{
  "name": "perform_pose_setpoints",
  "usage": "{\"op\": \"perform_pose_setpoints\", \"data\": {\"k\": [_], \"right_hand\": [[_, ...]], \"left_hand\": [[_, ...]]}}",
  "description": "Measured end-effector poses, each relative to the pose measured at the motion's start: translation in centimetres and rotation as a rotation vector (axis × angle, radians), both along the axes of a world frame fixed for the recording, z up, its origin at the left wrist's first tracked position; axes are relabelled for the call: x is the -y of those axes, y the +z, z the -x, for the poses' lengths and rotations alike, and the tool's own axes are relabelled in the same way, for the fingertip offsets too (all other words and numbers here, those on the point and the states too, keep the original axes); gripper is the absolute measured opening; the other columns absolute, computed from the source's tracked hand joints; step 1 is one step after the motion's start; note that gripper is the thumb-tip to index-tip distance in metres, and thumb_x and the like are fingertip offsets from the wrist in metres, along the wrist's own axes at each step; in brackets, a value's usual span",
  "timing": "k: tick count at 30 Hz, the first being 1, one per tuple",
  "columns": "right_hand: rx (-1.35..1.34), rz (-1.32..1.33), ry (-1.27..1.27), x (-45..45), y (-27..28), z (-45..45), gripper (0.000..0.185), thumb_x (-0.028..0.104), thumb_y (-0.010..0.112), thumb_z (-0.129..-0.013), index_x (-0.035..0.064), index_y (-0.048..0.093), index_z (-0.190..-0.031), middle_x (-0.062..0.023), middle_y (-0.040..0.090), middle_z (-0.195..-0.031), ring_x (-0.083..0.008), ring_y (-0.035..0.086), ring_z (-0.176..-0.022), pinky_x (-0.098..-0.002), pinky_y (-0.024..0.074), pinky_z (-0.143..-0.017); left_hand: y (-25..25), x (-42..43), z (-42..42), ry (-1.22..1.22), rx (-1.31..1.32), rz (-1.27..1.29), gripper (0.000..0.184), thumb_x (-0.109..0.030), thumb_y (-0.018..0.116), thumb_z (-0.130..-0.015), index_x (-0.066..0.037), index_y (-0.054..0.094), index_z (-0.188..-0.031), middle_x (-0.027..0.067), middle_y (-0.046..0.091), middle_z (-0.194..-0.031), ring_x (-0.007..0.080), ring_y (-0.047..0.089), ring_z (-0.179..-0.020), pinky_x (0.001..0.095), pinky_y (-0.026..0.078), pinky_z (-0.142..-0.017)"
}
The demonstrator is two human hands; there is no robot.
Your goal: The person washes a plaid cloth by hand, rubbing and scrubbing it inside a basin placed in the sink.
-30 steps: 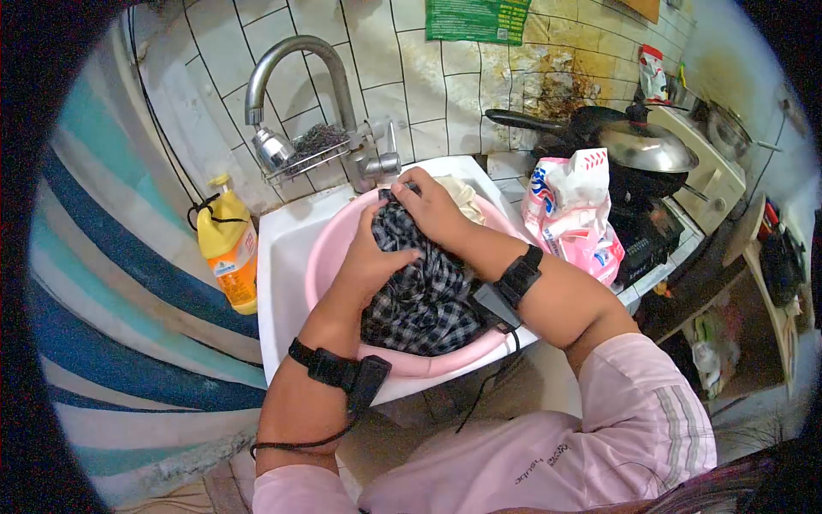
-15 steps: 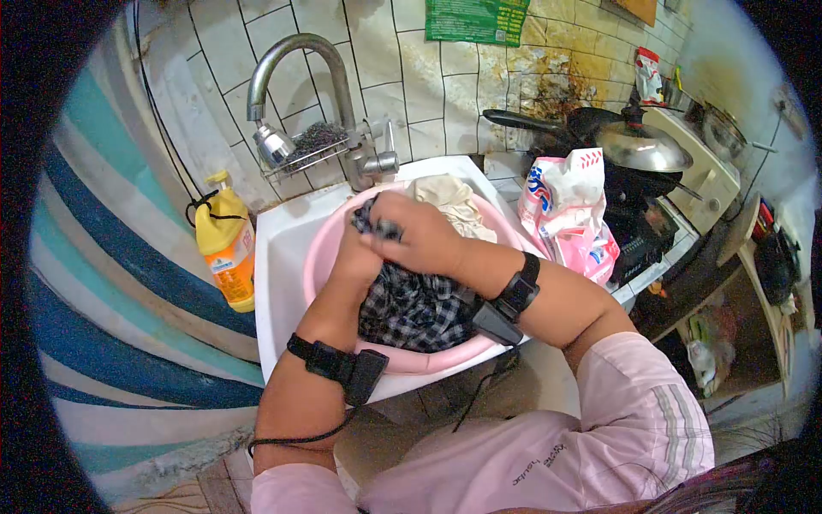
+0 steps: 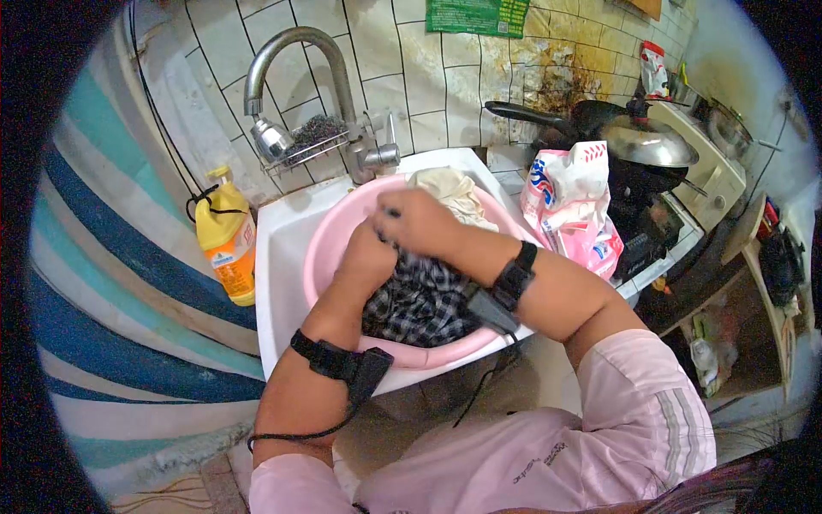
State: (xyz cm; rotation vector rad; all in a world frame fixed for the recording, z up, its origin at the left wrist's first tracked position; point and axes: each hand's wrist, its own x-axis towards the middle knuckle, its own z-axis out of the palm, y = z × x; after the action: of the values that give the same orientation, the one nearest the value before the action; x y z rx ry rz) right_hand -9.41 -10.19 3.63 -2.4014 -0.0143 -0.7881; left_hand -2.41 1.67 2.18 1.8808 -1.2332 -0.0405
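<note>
A pink basin (image 3: 321,257) sits in the white sink (image 3: 272,283). Inside it lies a bunched black-and-white checked cloth (image 3: 424,300), and a cream cloth (image 3: 449,195) rests at the back of the basin. My left hand (image 3: 366,259) is closed on the upper left part of the checked cloth. Pressed close against it from the upper right, my right hand (image 3: 415,223) is curled with a bit of dark cloth showing at its fingers; it is slightly blurred. Both hands are over the basin.
A curved faucet (image 3: 344,77) and a wire rack with a scourer (image 3: 317,137) are behind the sink. A yellow bottle (image 3: 227,240) stands left. To the right are a detergent bag (image 3: 569,201), a pan (image 3: 531,116) and a lidded pot (image 3: 646,141).
My hands have come together and closed at the upper left of the checked cloth, where they were spread on it before. The cream cloth shows more.
</note>
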Motion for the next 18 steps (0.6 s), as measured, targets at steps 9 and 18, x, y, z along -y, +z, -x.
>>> {"op": "perform_pose_setpoints", "data": {"k": [9, 18], "right_hand": [[0.156, 0.234, 0.027, -2.3, 0.7, 1.4, 0.028, 0.026, 0.054, -0.092, 0.0003, 0.054, -0.081, -0.0243, 0.056, -0.071, -0.0441, 0.054, -0.07, -0.0439, 0.0448, -0.063], [0.019, -0.133, -0.084, 0.9, -0.7, -0.7, 0.038, 0.035, 0.049, -0.092, -0.0017, 0.055, -0.096, -0.0284, 0.059, -0.091, -0.0444, 0.057, -0.087, -0.0477, 0.0452, -0.077]], "left_hand": [[-2.2, 0.6, -2.0, -0.03, -0.086, -0.159, 0.04, -0.007, 0.052, -0.073, -0.001, 0.056, -0.113, 0.0257, 0.061, -0.106, 0.0408, 0.055, -0.105, 0.0418, 0.043, -0.091], [-0.3, 0.6, -0.6, 0.067, -0.157, -0.129, 0.036, -0.02, 0.058, -0.08, 0.001, 0.056, -0.11, 0.0256, 0.061, -0.106, 0.0408, 0.058, -0.101, 0.0421, 0.045, -0.086]]}}
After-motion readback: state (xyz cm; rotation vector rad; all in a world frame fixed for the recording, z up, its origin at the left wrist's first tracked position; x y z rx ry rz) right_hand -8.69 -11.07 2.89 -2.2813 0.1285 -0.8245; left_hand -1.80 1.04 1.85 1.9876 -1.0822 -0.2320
